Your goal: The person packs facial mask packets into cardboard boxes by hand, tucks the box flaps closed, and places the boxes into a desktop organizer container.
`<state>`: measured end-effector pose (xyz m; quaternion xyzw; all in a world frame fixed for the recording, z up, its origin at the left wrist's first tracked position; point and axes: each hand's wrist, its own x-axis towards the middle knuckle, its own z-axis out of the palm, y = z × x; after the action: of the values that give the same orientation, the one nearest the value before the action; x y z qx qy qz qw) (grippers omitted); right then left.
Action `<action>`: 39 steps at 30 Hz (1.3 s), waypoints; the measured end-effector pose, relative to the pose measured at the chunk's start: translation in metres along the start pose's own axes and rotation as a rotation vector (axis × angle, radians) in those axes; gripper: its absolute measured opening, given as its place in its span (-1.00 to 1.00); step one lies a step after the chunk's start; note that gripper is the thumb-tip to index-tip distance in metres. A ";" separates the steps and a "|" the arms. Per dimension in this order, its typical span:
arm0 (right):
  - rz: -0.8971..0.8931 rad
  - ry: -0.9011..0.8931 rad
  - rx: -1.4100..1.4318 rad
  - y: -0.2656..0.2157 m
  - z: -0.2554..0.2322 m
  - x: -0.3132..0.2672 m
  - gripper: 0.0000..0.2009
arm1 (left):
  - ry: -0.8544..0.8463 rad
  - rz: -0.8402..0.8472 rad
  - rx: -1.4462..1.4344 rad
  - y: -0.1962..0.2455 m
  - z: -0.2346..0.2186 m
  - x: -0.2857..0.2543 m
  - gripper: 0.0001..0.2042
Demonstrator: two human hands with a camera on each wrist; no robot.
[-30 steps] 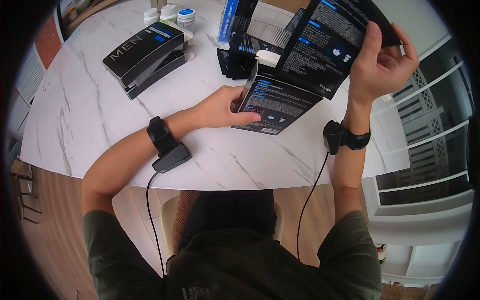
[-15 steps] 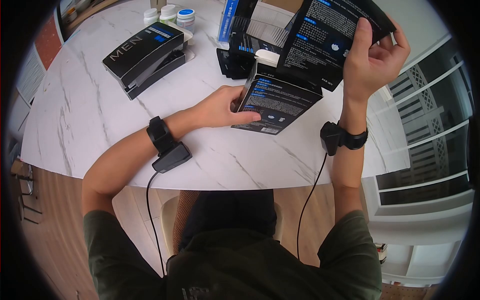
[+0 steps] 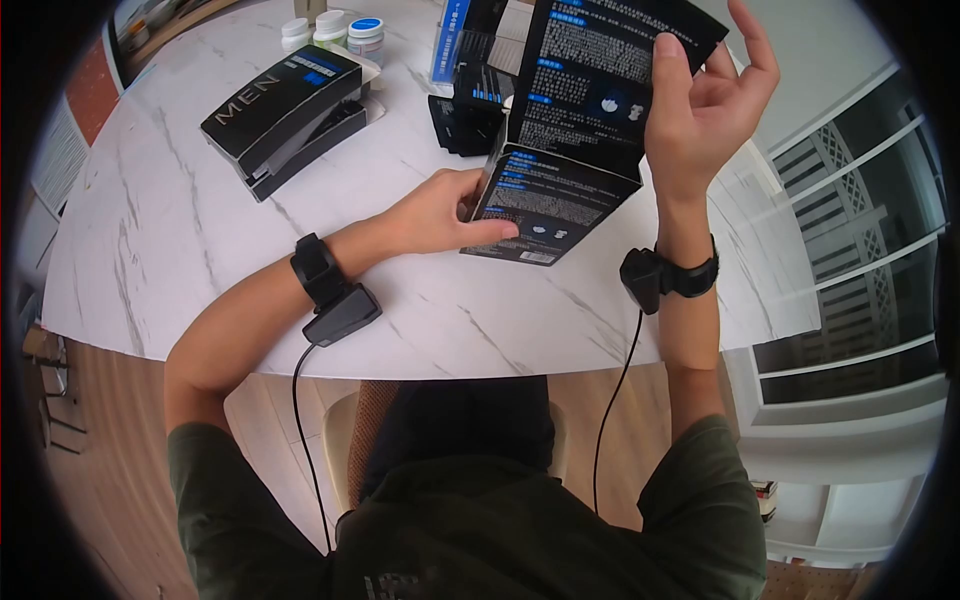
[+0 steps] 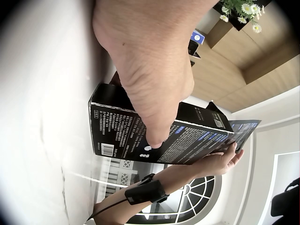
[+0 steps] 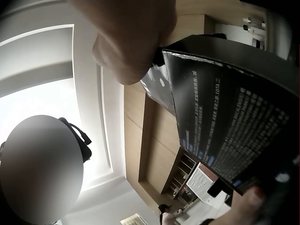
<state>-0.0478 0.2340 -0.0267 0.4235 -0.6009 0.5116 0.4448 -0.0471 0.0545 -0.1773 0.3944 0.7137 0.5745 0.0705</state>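
Note:
A black printed box (image 3: 550,205) stands on the table, tilted a little, its open top end facing away from me. My left hand (image 3: 440,213) grips it at the left, with the thumb flat across the printed face. My right hand (image 3: 705,125) pinches a flat black packet (image 3: 590,80), thumb in front and the other fingers behind, some of them loosely raised. The packet's lower edge overlaps the box's open end in the head view. In the left wrist view the packet (image 4: 246,133) shows a shiny surface just beyond the box.
Another black box marked MEN (image 3: 285,105) lies at the left with a flap out. Several pill bottles (image 3: 330,32) stand behind it. Behind the held box are black packs (image 3: 462,128) and a blue box (image 3: 450,40). A cable hangs from each wrist camera.
My right hand has moved left with the packet, bringing its lower edge across the box's open end. The left hand and the box have stayed nearly still.

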 end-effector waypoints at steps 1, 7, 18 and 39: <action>0.008 -0.031 -0.005 0.002 -0.004 0.001 -0.47 | 0.005 0.010 -0.015 0.002 0.000 0.000 -0.59; 0.162 -0.042 -0.141 -0.026 0.001 0.014 -0.66 | -0.026 -0.032 -0.053 0.006 -0.001 -0.001 -0.59; 0.434 -0.446 -0.069 -0.015 -0.044 0.020 -0.82 | -0.022 -0.053 -0.044 0.009 -0.003 -0.003 -0.62; 0.695 -1.024 -0.336 0.143 -0.032 -0.087 -0.54 | 0.014 -0.152 -0.101 0.012 -0.002 -0.006 -0.66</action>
<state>-0.1605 0.2871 -0.1426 0.3190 -0.9115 0.2578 -0.0299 -0.0384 0.0493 -0.1680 0.3309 0.7122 0.6056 0.1286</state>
